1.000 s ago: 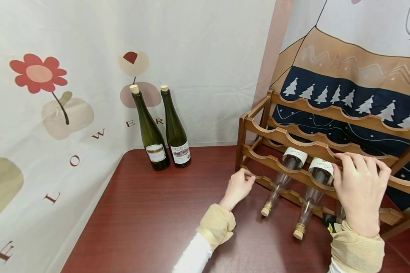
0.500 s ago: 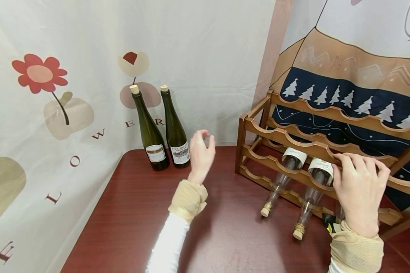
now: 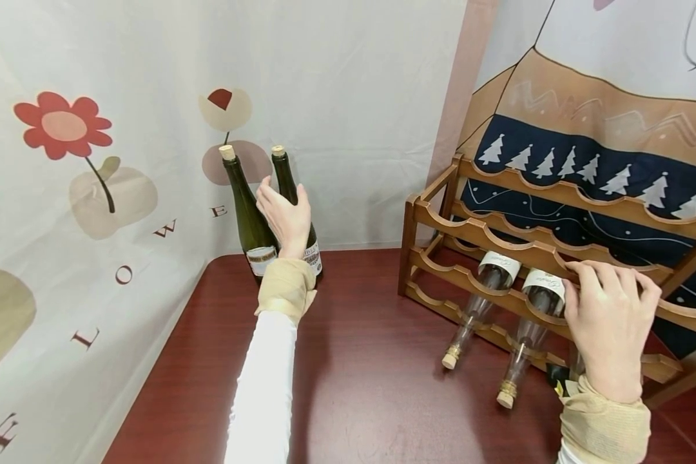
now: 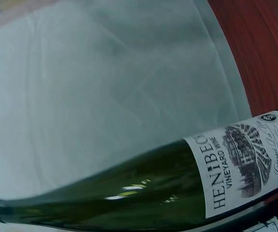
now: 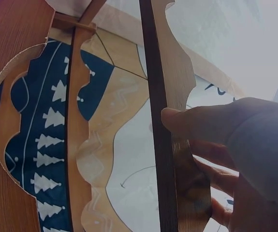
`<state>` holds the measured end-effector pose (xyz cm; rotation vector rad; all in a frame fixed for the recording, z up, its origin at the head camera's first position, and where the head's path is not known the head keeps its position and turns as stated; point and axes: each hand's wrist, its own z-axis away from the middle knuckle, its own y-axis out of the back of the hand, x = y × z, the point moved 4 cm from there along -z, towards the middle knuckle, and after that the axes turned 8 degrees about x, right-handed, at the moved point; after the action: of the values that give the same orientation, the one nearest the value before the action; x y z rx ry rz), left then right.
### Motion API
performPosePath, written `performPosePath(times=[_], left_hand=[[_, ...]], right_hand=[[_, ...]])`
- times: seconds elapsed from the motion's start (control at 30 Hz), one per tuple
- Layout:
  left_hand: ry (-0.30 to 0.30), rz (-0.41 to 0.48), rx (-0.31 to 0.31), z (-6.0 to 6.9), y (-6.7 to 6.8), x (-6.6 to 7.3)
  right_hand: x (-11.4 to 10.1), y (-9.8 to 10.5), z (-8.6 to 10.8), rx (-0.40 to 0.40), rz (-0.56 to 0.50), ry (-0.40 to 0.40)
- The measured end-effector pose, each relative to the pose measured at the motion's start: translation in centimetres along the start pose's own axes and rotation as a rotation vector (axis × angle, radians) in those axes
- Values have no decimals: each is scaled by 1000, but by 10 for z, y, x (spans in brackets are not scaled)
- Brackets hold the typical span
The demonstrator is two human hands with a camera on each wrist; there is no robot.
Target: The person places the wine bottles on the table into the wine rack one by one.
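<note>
Two green wine bottles with corks stand by the back wall. My left hand, fingers and thumb spread apart, is in front of the right-hand wine bottle near its neck. In the left wrist view that bottle shows its label, and fingertips appear at the edge beside its mouth; contact is not clear. Just left is the other wine bottle. My right hand grips the upper front rail of a wooden wine rack, thumb on one side and fingers on the other in the right wrist view.
Two clear bottles, one left of the other, lie neck-down in the rack with corks jutting forward. A further dark-and-clear item is partly hidden behind the right wrist. The reddish table meets a printed cloth wall.
My left hand has moved left and away from the rack's left end to the right-hand green bottle. The right hand stays on the rack rail.
</note>
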<state>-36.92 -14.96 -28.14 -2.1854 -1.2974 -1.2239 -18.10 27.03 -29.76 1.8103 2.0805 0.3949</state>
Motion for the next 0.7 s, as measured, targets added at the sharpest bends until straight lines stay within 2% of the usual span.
performPosePath(times=[0.17,0.33,0.47,0.7], left_hand=[[61,14,-77,-16,-11,-13],[123,7,-194,-25,-21,-26],[122,-36,-264,-31,-25,-33],[142,-23,-320,-36,-31,-42]], right_hand=[[0,0,0,12,-13,-2],[0,-1,0,3,-7,-1],[0,-1,0,2,-6,-1],[0,-1,0,-1,1,-5]])
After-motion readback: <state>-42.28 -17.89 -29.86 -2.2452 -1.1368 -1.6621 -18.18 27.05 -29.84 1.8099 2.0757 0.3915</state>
